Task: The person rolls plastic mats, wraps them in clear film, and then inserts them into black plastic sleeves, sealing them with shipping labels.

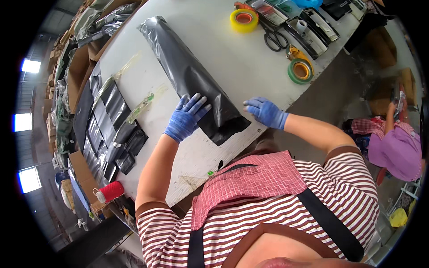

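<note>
A long black plastic package (187,67) lies slantwise across the pale table, its near end close to the front edge. My left hand (187,117), in a blue glove with greyish fingertips, rests on the package's left side near that end, fingers spread. To the right of the package, my right hand (267,111), gloved the same way, hovers by the table's front edge with its fingers stretched toward the package. It appears apart from the package and holds nothing that I can see.
Black plastic bags (105,127) lie along the table's left side, near a red spool (110,192). At the far right are yellow tape (244,21), scissors (273,39), a tape dispenser (300,70) and black trays (308,38). Another person (395,147) works at the right.
</note>
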The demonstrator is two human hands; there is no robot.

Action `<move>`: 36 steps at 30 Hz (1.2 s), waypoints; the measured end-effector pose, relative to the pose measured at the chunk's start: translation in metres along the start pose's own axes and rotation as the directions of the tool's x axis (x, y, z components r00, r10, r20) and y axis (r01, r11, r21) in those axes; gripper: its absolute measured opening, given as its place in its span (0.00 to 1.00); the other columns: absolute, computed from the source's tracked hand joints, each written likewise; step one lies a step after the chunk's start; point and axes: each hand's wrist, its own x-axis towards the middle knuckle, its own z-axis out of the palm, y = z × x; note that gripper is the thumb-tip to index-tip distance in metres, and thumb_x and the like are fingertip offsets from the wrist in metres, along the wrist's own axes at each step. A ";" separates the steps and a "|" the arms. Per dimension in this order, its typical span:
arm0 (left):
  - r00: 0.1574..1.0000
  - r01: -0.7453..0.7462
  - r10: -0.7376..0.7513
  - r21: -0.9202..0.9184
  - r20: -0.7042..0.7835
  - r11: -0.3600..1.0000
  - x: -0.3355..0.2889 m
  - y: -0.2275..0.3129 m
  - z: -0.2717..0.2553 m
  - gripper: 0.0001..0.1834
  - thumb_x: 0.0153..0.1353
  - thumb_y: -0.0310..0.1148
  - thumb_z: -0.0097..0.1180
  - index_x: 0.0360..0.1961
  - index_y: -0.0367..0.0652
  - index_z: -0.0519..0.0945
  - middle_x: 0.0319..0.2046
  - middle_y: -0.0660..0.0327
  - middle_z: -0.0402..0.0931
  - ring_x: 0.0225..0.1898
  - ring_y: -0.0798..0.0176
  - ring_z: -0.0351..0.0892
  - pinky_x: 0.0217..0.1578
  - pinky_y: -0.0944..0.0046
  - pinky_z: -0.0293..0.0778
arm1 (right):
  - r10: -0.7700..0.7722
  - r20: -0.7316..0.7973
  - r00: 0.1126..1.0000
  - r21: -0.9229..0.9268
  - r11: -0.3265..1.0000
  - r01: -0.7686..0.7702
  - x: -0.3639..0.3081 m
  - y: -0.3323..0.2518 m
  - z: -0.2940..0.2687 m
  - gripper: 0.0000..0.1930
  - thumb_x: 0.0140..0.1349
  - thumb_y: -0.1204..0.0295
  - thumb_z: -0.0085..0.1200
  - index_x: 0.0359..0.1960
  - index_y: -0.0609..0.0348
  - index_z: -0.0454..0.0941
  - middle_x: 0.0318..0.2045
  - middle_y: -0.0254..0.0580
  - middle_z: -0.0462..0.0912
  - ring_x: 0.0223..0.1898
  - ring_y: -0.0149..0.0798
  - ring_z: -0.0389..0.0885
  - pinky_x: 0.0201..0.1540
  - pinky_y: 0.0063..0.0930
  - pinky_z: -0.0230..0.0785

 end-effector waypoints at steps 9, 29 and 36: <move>0.998 0.060 -0.060 0.004 -0.012 0.998 0.012 -0.022 0.008 0.36 0.50 0.31 0.60 0.65 0.59 0.72 0.69 0.61 0.61 0.74 0.53 0.53 0.73 0.46 0.48 | -0.282 -0.063 0.957 0.132 0.949 0.288 0.034 0.013 0.025 0.13 0.55 0.72 0.60 0.44 0.53 0.79 0.52 0.43 0.79 0.56 0.49 0.76 0.58 0.43 0.71; 0.140 -0.075 -0.965 -0.970 0.221 -0.233 -0.079 0.090 0.064 0.25 0.73 0.49 0.47 0.31 0.37 0.81 0.28 0.54 0.81 0.32 0.63 0.82 0.39 0.61 0.78 | 0.611 0.002 0.792 0.715 0.553 -0.428 0.113 -0.020 -0.039 0.07 0.67 0.72 0.55 0.41 0.61 0.73 0.27 0.40 0.75 0.28 0.31 0.70 0.37 0.27 0.70; 0.601 -0.014 -0.792 -0.989 0.111 -0.149 -0.029 0.121 0.012 0.35 0.56 0.49 0.66 0.59 0.38 0.73 0.50 0.53 0.78 0.53 0.58 0.77 0.49 0.58 0.75 | 0.765 -0.209 0.610 0.614 0.588 -0.526 0.137 0.021 0.021 0.09 0.69 0.68 0.54 0.41 0.61 0.73 0.31 0.47 0.80 0.33 0.40 0.76 0.42 0.33 0.71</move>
